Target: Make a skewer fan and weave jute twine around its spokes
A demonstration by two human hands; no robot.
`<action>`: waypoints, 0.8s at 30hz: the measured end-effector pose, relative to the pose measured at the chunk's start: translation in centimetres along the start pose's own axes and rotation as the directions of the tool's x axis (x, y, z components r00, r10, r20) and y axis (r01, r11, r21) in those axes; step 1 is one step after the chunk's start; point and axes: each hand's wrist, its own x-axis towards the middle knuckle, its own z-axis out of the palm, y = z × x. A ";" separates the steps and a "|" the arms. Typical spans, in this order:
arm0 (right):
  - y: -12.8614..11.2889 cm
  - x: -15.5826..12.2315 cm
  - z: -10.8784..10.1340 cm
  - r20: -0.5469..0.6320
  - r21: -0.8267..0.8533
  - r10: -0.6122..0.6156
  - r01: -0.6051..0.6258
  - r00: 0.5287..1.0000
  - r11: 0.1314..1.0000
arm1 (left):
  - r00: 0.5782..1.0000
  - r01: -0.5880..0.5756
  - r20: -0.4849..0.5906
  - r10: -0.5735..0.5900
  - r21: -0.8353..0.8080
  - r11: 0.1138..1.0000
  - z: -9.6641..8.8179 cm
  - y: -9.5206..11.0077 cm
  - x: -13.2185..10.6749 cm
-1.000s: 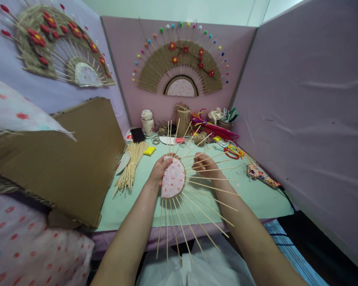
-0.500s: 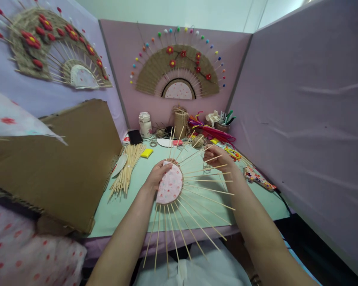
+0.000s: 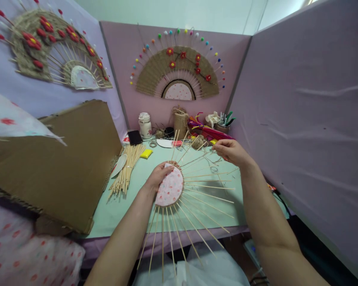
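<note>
Several sticks [image 3: 162, 244] reach past the table's near edge [image 3: 103, 235].

Left hand [image 3: 160, 175]: most fingers hidden behind spotted half-round piece [image 3: 170, 186]. Right hand [image 3: 231, 151]: thin strand [image 3: 197, 159] at fingertips too fine, material cannot tell. Orange object [image 3: 271, 188] mostly covered by right forearm [image 3: 265, 210]. Spotted cloth [image 3: 24, 254] cut by left edge.
</note>
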 end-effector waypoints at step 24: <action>6.5 -3.7 8.2 0.553 -0.224 0.343 -0.261 0.760 0.939 | 0.958 -0.279 -0.133 0.253 -0.246 0.928 -0.8 0.2 0.4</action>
